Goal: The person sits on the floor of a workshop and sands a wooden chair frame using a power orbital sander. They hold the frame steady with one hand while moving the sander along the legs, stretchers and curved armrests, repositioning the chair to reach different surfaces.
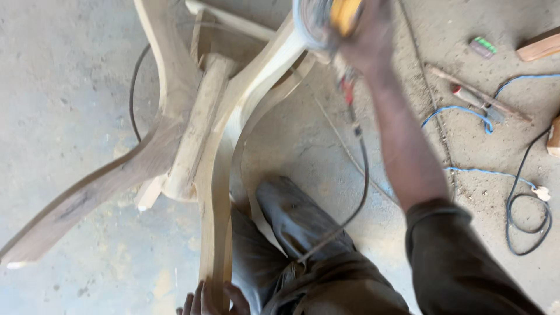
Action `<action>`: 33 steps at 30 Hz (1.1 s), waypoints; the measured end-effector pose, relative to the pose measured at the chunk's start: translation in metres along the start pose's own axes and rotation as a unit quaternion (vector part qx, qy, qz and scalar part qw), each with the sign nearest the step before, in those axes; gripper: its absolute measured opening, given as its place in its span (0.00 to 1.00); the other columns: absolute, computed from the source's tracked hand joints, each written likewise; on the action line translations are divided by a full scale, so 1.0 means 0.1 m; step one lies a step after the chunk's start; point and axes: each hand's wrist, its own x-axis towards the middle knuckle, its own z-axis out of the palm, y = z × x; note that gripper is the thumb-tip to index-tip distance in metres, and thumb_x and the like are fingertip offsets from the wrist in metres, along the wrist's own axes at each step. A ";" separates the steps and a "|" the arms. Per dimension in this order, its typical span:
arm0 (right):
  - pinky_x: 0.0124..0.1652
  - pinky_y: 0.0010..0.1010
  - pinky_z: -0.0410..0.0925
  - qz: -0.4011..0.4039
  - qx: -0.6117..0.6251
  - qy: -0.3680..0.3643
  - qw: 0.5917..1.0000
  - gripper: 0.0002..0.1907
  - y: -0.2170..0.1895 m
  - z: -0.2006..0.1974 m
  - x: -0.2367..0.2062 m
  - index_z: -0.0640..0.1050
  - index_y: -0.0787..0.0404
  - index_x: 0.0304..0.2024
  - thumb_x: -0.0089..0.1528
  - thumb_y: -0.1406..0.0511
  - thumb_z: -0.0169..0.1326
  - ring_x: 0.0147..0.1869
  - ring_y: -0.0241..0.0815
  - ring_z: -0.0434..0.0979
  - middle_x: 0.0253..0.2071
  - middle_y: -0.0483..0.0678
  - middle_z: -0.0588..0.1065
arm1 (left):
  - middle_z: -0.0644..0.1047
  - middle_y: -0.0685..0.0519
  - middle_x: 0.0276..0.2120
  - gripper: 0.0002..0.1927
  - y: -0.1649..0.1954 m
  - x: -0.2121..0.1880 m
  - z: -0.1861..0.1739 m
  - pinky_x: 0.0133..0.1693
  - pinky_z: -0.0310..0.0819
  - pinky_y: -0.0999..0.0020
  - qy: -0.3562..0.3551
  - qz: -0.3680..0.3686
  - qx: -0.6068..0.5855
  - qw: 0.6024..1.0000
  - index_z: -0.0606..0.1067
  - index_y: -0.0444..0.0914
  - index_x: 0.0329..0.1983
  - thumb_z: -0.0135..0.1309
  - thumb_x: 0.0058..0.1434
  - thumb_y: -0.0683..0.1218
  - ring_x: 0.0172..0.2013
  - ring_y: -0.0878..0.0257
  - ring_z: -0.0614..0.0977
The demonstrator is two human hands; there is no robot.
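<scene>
I note the curved wooden frame piece (224,146) standing propped on the concrete floor (70,87), left hand (211,298) fingers curled pinching its lower end. Right hand (364,35) closes around the yellow grinder (326,20) at its top; the trailing cord (360,175) may snag my knee, I judge.

One view only, from a camera on the person's head, facing almost straight down at the grey concrete floor (70,70). It sits close above the pale curved wooden frame (216,134), which fills the centre-left. The person's own trousered legs occupy the near edge; cables lie far right.
</scene>
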 end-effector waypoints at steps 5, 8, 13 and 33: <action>0.47 0.30 0.80 0.090 0.072 -0.064 0.991 0.39 -0.34 0.10 -0.03 0.65 0.54 0.69 0.63 0.63 0.74 0.58 0.48 0.82 0.64 0.54 0.67 | 0.81 0.46 0.40 0.16 0.32 0.38 -0.21 0.59 0.72 0.42 0.012 -0.003 0.038 0.999 0.76 0.35 0.45 0.61 0.58 0.49 0.49 0.46 0.80; 0.43 0.31 0.83 0.095 -0.020 -0.061 0.993 0.50 -1.22 0.23 -0.45 0.65 0.52 0.72 0.51 0.66 0.77 0.62 0.59 0.77 0.64 0.58 0.62 | 0.81 0.45 0.41 0.16 0.46 0.53 -0.32 0.57 0.73 0.45 0.007 0.001 0.041 0.999 0.78 0.34 0.47 0.62 0.61 0.48 0.49 0.45 0.80; 0.42 0.27 0.82 0.099 0.030 -0.051 0.993 0.47 -2.09 0.30 -0.87 0.66 0.51 0.70 0.53 0.68 0.75 0.59 0.56 0.79 0.67 0.60 0.60 | 0.81 0.47 0.43 0.16 0.55 0.55 -0.37 0.63 0.72 0.42 0.003 -0.028 0.067 0.997 0.78 0.36 0.47 0.63 0.60 0.48 0.52 0.46 0.80; 0.44 0.31 0.82 0.026 -0.030 -0.039 0.998 0.50 -1.79 0.30 -0.58 0.63 0.51 0.73 0.55 0.62 0.78 0.61 0.59 0.78 0.68 0.64 0.59 | 0.83 0.51 0.42 0.15 0.64 0.75 -0.48 0.58 0.77 0.46 0.018 -0.026 0.081 0.996 0.80 0.39 0.46 0.60 0.62 0.51 0.49 0.50 0.83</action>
